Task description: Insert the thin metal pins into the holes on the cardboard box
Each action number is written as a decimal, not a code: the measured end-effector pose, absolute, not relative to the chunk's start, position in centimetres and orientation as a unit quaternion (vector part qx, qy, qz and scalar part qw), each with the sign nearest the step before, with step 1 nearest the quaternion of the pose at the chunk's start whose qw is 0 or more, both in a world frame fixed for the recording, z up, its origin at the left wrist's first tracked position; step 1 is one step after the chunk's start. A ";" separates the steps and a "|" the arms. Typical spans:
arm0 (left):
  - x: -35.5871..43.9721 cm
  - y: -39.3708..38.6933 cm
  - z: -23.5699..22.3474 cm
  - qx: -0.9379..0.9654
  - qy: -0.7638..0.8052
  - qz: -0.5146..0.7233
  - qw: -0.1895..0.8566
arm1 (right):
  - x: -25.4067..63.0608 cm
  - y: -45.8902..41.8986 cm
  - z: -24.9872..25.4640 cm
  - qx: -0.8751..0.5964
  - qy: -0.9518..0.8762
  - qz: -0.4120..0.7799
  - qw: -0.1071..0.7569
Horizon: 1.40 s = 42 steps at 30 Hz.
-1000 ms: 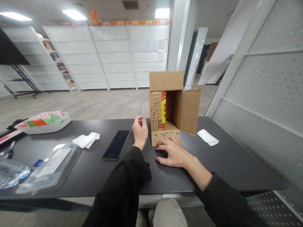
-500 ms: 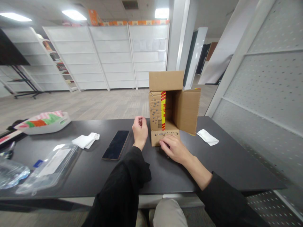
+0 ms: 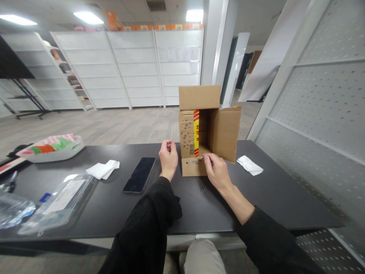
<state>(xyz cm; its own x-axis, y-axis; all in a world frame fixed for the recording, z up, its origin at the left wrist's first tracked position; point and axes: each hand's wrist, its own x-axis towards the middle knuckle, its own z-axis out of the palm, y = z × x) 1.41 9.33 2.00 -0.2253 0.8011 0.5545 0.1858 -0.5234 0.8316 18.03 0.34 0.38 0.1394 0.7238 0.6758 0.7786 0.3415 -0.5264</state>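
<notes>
An opened cardboard box (image 3: 187, 131) lies on its side on the black table, its opening facing me and its flaps spread. Round grey nail heads dot its left flap, and a row of them with small holes runs along the lower flap (image 3: 190, 170). At that row, my right hand (image 3: 219, 172) pinches what looks like a thin nail between thumb and forefinger, mostly hidden by the fingers. Several long nails (image 3: 200, 184) lie on the table just in front of the flap. Left of the box my left hand (image 3: 169, 158) is raised with its fingers curled closed; their contents are hidden.
A phone (image 3: 139, 175) lies left of my left arm. Further left are a folded tissue (image 3: 103, 169), a clear plastic case (image 3: 61, 201), a plastic bottle (image 3: 15, 209) and a white basket (image 3: 57, 152). Another tissue (image 3: 250, 165) lies right of the box, near a perforated panel (image 3: 322, 114).
My right hand has moved right and slightly up along the lower flap, its pinch now at the row. The nails on the table have come into view. My left hand stays put.
</notes>
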 end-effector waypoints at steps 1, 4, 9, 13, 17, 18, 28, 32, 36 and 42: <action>1.4 9.3 2.0 0.577 0.428 0.655 0.235 | 18.0 0.3 0.4 -0.574 -0.656 -0.025 0.489; 1.4 9.3 2.0 0.576 0.428 0.656 0.235 | 18.0 0.3 0.4 -0.580 -0.655 -0.017 0.484; 1.4 9.3 2.1 0.576 0.432 0.654 0.232 | 18.0 0.3 0.4 -0.586 -0.654 -0.022 0.478; 1.4 9.3 2.1 0.577 0.432 0.654 0.231 | 18.1 0.4 0.4 -0.589 -0.652 -0.025 0.476; 1.4 9.2 2.1 0.575 0.432 0.656 0.230 | 18.1 0.4 0.4 -0.588 -0.649 -0.024 0.481; 1.5 9.2 2.1 0.574 0.432 0.656 0.231 | 18.1 0.4 0.3 -0.588 -0.648 -0.022 0.483; 1.5 9.3 2.1 0.579 0.430 0.654 0.230 | 17.9 0.5 0.4 -0.554 -0.674 -0.009 0.488; 1.5 9.3 2.0 0.579 0.433 0.653 0.225 | 17.8 0.4 0.5 -0.545 -0.688 -0.002 0.480; 1.5 9.3 2.0 0.579 0.434 0.652 0.227 | 18.0 0.6 0.3 -0.547 -0.699 0.004 0.460; 1.5 9.2 2.1 0.578 0.435 0.652 0.228 | 18.2 1.0 -0.1 -0.565 -0.707 0.015 0.425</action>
<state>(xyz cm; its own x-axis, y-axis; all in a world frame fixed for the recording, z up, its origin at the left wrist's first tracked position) 1.46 9.23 2.08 -0.2279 0.7999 0.5552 0.2048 -0.5181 0.8305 18.20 0.97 -0.09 0.0009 0.8119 0.5837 0.7865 0.3600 -0.5018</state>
